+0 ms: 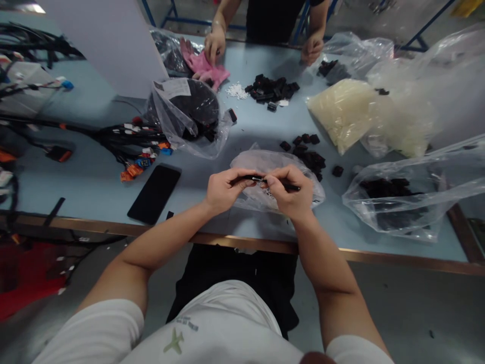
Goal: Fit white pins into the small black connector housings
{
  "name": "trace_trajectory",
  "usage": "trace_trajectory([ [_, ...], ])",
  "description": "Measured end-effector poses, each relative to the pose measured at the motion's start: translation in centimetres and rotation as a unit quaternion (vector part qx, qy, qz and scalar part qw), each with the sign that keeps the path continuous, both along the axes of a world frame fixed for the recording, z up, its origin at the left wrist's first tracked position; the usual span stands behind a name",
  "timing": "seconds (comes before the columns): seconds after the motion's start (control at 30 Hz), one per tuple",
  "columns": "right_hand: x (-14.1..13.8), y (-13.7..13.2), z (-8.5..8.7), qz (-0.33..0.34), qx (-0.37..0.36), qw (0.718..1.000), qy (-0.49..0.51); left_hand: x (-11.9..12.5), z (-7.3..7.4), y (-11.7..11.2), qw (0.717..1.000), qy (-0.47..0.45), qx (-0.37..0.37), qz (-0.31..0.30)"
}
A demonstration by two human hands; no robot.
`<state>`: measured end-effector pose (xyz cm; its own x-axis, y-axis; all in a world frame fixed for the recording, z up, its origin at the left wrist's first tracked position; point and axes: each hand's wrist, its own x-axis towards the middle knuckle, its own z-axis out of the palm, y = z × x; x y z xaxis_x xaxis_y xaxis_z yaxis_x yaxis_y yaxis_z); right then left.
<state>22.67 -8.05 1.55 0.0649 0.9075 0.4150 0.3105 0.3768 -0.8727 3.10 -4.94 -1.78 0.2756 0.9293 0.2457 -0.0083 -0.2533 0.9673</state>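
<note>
My left hand (223, 191) is closed, thumb and fingers pinching a small dark piece (242, 178) whose kind I cannot make out. Facing it, my right hand (292, 191) grips a slim black pen-like tool (294, 187). Its rear end sticks out past the palm, and a shiny metallic bit shows between the two sets of fingertips. Both hands are above a clear plastic bag (252, 161) with small white pieces in it, partly hidden by my right hand. Black connector housings (311, 157) lie in a heap just beyond my right hand.
A black phone (154, 194) and wire harnesses (132, 136) lie left, near a bag of black parts (193, 108). Bags of pale pieces (341, 114) and black parts (397, 202) stand right. Opposite, a co-worker's hand (215, 46) touches a pink glove (204, 65) beside more black housings (271, 88).
</note>
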Motion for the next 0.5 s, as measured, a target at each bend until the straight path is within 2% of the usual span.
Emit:
trace_trajectory([
  [0.33,0.15,-0.37,0.22,0.005,-0.001,0.998,-0.059,0.07,-0.11,-0.28,0.999,0.027,0.014,0.01],
  [0.5,0.1,-0.37,-0.29,0.027,0.024,0.996,-0.079,-0.23,0.13,-0.06,0.989,0.095,0.109,0.041],
])
